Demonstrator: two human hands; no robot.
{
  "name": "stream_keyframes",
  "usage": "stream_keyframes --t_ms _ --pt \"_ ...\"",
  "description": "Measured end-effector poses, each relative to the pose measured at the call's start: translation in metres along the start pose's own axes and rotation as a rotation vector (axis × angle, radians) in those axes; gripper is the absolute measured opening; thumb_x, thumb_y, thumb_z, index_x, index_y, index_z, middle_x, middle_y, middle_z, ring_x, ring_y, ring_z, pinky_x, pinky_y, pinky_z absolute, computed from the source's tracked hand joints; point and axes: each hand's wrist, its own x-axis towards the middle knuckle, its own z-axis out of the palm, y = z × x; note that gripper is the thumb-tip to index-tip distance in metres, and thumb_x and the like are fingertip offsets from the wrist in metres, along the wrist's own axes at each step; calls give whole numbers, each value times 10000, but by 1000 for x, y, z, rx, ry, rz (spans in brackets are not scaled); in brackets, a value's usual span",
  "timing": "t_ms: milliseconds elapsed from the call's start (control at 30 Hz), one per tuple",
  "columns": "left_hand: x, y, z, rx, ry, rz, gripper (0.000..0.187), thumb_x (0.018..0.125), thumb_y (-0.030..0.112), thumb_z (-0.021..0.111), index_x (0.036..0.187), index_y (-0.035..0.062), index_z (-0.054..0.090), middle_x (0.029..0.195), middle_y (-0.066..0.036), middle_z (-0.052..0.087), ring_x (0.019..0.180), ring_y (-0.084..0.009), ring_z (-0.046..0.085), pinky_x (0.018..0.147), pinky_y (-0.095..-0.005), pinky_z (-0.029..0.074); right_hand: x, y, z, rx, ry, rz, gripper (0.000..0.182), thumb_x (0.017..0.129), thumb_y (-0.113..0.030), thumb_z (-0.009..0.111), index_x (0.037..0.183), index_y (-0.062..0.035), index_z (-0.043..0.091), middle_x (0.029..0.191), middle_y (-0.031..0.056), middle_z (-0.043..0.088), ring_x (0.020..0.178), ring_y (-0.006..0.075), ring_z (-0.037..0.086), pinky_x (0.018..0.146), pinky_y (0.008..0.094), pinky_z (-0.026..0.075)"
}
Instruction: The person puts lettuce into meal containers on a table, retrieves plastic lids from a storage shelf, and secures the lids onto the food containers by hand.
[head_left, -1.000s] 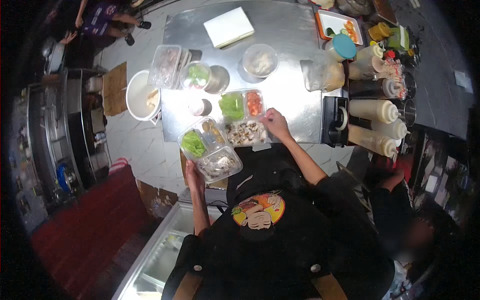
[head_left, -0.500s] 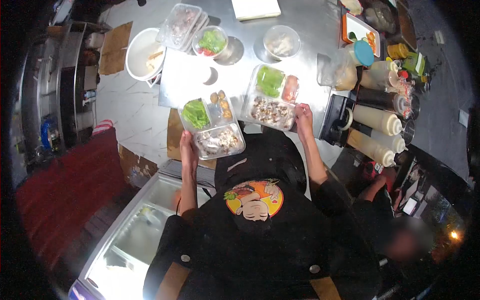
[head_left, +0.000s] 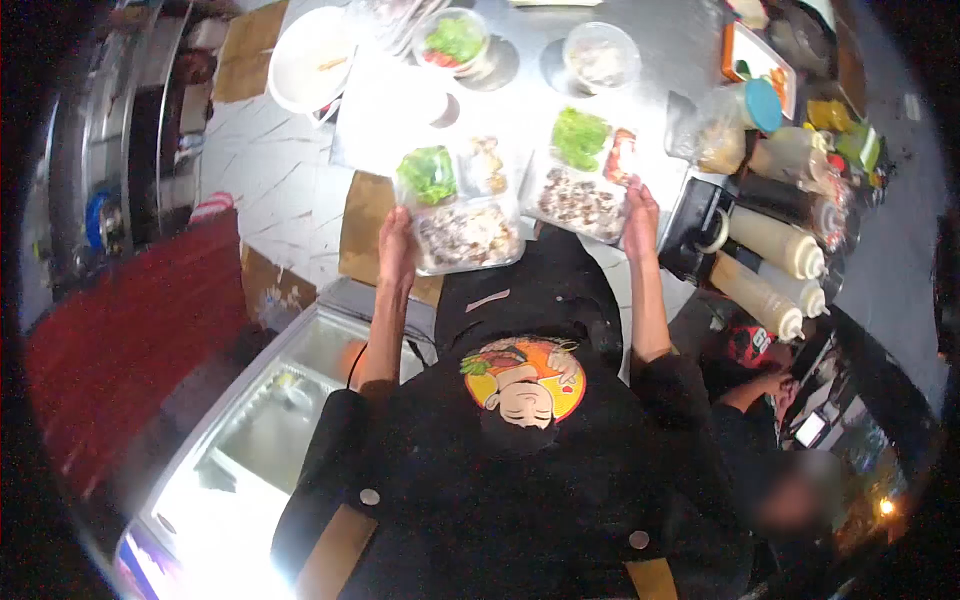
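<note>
My left hand [head_left: 397, 245] is closed on the near left edge of a clear compartment food container [head_left: 468, 240]. Lettuce [head_left: 427, 175] fills one compartment, small brownish pieces [head_left: 484, 165] another, and a pale, dark-speckled food like topped rice the widest. My right hand [head_left: 641, 222] grips the right edge of a second clear food container [head_left: 575, 197]. Inside that one are lettuce [head_left: 580, 138], something reddish [head_left: 620, 157] in a small compartment, and the same speckled food. Both containers are held side by side, apart, at the near edge of the steel table.
Round tubs [head_left: 601, 57] stand on the steel table [head_left: 520, 95] beyond the containers. A white bucket [head_left: 310, 60] is at the left. Squeeze bottles [head_left: 775, 240] line the right, near a co-worker's hand [head_left: 775, 385]. A lit glass-topped case [head_left: 270, 415] is lower left.
The camera view has shifted, so the table scene sits higher and further right. The left container has turned to lie straighter in view. Both hands keep their grip. The co-worker's arm has moved slightly.
</note>
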Motion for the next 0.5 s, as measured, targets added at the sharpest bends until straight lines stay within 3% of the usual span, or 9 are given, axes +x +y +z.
stream_keyframes --t_ms 33,200,300,333,500 --pt "2 1 0 16 2 -2 276 1012 265 514 1137 28 582 1077 -21 616 1029 -131 544 932 -305 421 -2 -3 2 -12 14 4 210 978 -148 561 1130 -19 625 913 -32 603 790 47 509 687 201 416" --pt "-1 16 11 196 -9 70 249 1009 279 522 1078 53 601 956 17 570 921 -95 496 862 -264 397 -3 -2 -13 -106 33 -28 299 983 -157 553 1235 0 589 1018 -11 618 888 65 528 785 228 431" --pt "-7 22 24 205 31 124 248 996 300 552 1017 58 602 905 31 533 869 -76 456 818 -252 380 -2 -4 -22 -140 -4 -62 383 985 -164 543 1316 28 534 1164 42 620 1038 111 558 910 253 430" --pt "-10 27 28 217 22 137 250 993 303 558 1008 57 601 904 30 534 871 -75 454 813 -254 380 0 -7 -25 -210 -1 -15 370 980 -98 492 1312 64 512 1287 99 580 1183 177 535 1030 302 391" --pt "-11 33 36 135 -55 94 245 986 299 573 869 84 573 829 43 523 802 -58 442 766 -247 382 7 -1 -30 -273 61 -5 406 970 -121 505 1328 70 505 1244 86 593 1132 169 545 988 295 410"
